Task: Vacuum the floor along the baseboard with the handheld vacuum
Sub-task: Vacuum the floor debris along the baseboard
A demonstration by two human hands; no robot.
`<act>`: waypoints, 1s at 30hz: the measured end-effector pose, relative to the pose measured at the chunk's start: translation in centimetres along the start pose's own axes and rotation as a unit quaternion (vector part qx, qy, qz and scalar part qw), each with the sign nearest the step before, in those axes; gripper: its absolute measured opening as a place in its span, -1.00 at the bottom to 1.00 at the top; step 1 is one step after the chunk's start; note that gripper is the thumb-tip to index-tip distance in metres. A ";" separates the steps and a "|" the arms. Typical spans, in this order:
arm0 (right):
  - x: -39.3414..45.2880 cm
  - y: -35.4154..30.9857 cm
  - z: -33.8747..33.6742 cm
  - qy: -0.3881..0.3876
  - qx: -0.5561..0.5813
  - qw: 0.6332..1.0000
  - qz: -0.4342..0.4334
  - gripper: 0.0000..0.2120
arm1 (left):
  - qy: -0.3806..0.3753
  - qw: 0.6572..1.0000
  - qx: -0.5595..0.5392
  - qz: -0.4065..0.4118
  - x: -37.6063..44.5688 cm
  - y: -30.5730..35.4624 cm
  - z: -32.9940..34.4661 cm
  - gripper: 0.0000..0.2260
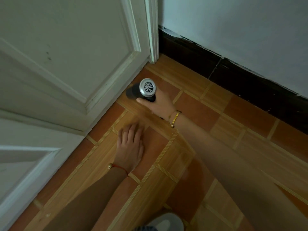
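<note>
A small black handheld vacuum (143,90) with a round silver vented end cap points down-left at the floor, its nose close to the bottom edge of the white door. My right hand (158,102) is wrapped around its body, thumb along the underside. My left hand (130,146) lies flat, palm down, on the orange tiled floor (208,114), fingers slightly apart, holding nothing. The dark baseboard (233,75) runs along the wall to the right of the vacuum, a tile's width away from it.
A white panelled door (66,67) fills the left side, and its frame (152,30) meets the baseboard in the corner. A white wall (241,27) rises above the baseboard. A grey shoe (165,222) shows at the bottom edge.
</note>
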State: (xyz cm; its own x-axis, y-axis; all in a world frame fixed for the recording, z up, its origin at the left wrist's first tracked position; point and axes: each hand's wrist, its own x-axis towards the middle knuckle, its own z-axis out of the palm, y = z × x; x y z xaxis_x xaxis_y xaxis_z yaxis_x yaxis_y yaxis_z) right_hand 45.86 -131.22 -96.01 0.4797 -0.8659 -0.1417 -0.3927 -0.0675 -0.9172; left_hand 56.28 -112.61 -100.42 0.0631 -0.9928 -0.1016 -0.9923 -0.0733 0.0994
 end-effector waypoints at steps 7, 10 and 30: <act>-3.3 -0.7 1.7 -0.033 -0.036 0.999 -0.019 -0.39 | 0.000 1.000 -0.002 -0.026 -1.4 -1.1 -0.8 -0.54; -3.9 -0.8 0.8 0.011 -0.047 0.999 -0.011 -0.37 | 0.001 1.000 -0.003 -0.029 -1.7 -1.2 -0.8 -0.56; -17.4 2.7 -7.8 0.076 -0.044 0.989 0.118 -0.37 | -0.038 0.998 -0.031 0.030 -0.6 3.8 -0.2 -0.52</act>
State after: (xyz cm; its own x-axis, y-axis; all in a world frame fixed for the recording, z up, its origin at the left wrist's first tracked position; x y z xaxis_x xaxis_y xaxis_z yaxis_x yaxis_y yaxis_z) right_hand 30.35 -120.14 -93.10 0.2464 -0.9267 -0.2837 -0.5498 0.1074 -0.8284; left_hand 52.51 -112.28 -99.75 -0.0075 -0.9856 -0.1689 -0.9856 -0.0213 0.1680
